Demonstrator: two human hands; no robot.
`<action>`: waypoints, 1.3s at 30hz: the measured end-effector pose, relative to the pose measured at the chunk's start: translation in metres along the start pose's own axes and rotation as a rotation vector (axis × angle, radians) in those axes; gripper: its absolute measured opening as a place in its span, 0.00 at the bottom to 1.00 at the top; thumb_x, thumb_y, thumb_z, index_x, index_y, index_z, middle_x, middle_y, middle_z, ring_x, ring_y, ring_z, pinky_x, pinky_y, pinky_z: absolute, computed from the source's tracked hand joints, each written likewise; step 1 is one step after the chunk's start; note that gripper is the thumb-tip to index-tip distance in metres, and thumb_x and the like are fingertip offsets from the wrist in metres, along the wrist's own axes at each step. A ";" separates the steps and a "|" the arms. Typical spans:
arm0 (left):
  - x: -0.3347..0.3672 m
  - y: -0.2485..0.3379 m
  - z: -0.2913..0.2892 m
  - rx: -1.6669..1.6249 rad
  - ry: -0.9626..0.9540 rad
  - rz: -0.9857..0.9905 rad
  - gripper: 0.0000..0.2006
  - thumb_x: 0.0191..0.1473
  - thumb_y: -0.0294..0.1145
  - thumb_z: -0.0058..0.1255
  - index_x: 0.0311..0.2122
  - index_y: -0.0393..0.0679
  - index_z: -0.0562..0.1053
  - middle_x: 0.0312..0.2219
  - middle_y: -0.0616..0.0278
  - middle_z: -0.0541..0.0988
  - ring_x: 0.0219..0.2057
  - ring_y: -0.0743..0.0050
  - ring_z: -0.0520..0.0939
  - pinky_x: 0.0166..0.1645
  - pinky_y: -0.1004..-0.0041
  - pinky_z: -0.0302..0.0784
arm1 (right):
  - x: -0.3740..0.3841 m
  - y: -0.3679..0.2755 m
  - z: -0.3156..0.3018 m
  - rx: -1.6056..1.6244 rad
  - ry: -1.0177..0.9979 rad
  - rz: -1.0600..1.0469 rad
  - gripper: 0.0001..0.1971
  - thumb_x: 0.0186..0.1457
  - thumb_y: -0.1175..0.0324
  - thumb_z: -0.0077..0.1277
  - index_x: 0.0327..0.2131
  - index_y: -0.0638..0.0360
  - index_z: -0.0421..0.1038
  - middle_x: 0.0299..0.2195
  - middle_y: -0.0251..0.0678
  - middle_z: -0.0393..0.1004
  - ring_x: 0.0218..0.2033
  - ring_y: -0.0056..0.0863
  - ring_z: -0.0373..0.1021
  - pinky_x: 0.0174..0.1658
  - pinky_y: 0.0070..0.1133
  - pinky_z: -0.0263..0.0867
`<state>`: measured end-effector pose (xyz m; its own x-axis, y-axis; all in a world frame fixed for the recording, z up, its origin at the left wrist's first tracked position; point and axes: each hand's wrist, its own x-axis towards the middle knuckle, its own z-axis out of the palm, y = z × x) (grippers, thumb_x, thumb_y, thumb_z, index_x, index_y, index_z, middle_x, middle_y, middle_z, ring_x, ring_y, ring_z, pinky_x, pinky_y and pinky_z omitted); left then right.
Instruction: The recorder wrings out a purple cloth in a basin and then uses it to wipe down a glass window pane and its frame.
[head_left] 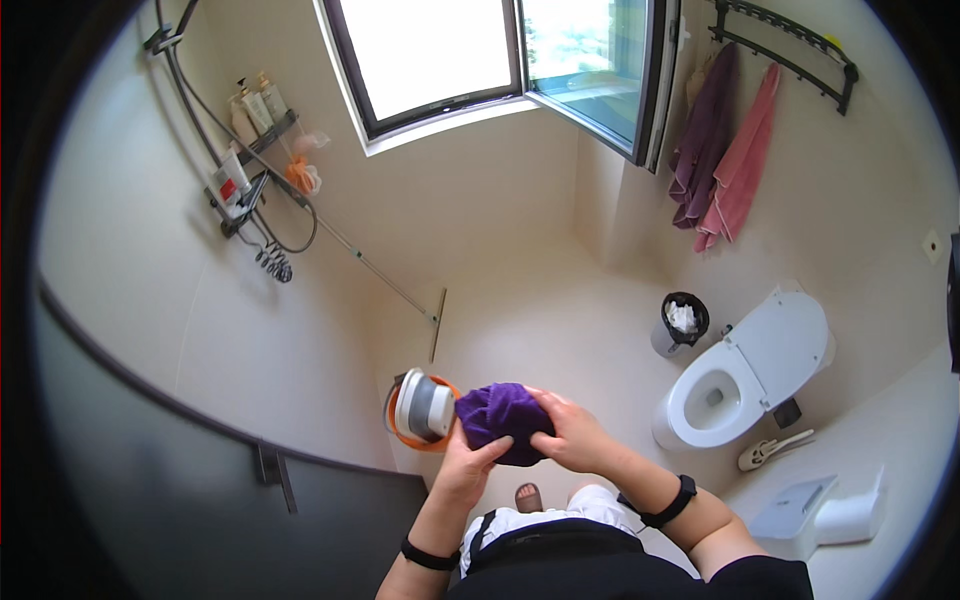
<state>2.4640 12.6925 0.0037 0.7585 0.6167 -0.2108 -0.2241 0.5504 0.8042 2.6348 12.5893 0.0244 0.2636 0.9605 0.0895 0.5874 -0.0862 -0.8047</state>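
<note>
A bunched purple cloth (503, 422) is held up in front of my body between both hands. My left hand (470, 462) grips its lower left side, thumb laid over the front. On its right side my right hand (572, 432) closes round the fabric, with the thumb pressed into it. The fingers behind the cloth are partly hidden. Just left of the cloth stands an orange bucket (408, 438), with a white and grey collapsible basin (425, 407) lying tilted in its mouth.
A floor squeegee (395, 288) leans at the left wall near the shower shelf (240, 212). On the right stand a toilet (705, 410) with its lid up, a small bin (672, 335) and a toilet brush (765, 452). Towels (740, 160) hang beside the opened window (590, 75).
</note>
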 end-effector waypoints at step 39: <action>0.801 0.201 -0.050 -0.105 0.073 -0.117 0.26 0.44 0.16 0.45 0.53 0.39 0.69 0.43 0.63 0.78 0.44 0.73 0.79 0.49 0.74 0.75 | 0.716 0.271 -0.207 0.225 0.106 -0.072 0.64 0.41 0.50 0.71 0.68 0.49 0.29 0.66 0.53 0.45 0.66 0.55 0.50 0.67 0.39 0.53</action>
<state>2.9964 13.3253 -0.0309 0.7375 0.5820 -0.3426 -0.2023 0.6744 0.7101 3.1405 13.1993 -0.0080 0.3134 0.9277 0.2027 0.4253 0.0537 -0.9035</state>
